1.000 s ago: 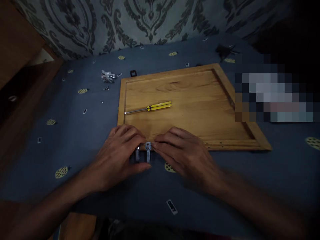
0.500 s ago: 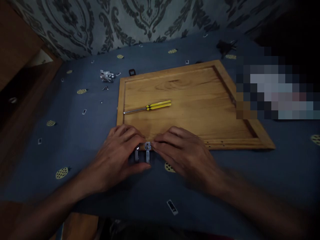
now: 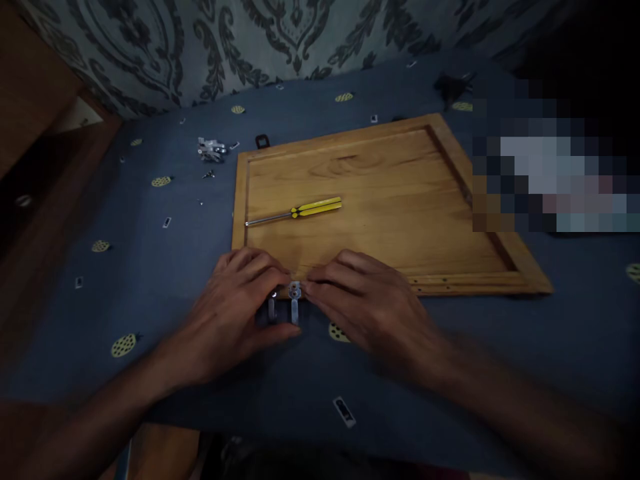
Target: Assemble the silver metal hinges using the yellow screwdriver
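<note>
A wooden cabinet door [image 3: 370,243] lies flat, its near edge toward me. At that edge, left of the middle, a small metal hinge [image 3: 295,291] points its arm toward me. A second metal piece [image 3: 273,307] sits just left of it, partly covered by my fingers. My left hand [image 3: 240,307] is curled around these parts, fingertips on the door and thumb stretched below the hinge arm. Closed fingertips of my right hand [image 3: 367,303] press against the hinge's right side; anything smaller between them is hidden. A yellow-handled screwdriver [image 3: 315,207] lies on the door.
Several metal hinges [image 3: 212,150] lie in a pile at the back left, with small screws [image 3: 209,175] nearby. A dark square piece [image 3: 263,141] sits behind the door. A black object [image 3: 453,87] stands at the back right. The blue patterned cloth [image 3: 200,400] covers the surface.
Both hands stay at the hinge with almost the same grip. The view has shifted very slightly; the screwdriver and loose parts lie where they were.
</note>
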Tool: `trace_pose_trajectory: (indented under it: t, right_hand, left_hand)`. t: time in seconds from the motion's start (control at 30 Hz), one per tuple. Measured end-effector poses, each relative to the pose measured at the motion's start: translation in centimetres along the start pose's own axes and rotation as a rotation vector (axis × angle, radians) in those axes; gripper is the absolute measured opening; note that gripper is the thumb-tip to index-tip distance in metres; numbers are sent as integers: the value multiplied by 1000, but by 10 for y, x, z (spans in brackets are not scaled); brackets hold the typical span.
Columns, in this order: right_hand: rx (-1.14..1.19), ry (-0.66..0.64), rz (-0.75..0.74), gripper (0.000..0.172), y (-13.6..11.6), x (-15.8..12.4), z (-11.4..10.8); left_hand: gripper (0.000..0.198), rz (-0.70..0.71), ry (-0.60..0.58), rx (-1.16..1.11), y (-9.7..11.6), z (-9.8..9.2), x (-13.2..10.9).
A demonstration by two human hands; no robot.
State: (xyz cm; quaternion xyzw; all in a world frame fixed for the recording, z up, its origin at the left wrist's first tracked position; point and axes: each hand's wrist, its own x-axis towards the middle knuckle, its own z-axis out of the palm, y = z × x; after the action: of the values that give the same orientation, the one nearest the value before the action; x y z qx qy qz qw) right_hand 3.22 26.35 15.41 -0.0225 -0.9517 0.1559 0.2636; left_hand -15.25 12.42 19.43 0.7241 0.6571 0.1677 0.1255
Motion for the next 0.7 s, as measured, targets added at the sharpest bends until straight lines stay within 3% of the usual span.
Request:
trace_pose_trajectory:
  t: [0.23,0.47,0.7]
  right_hand:
    - [-32,-7,1,23,0,-1,1]
    - [30,114,-82,23,-1,2,1]
    - [21,-9,-127,33,2,3,-4]
  left_hand:
    - [35,-7,-7,7,0,1,-1]
    - [33,-19,6,8,0,1,0]
    - [34,-24,-11,3,0,0,0]
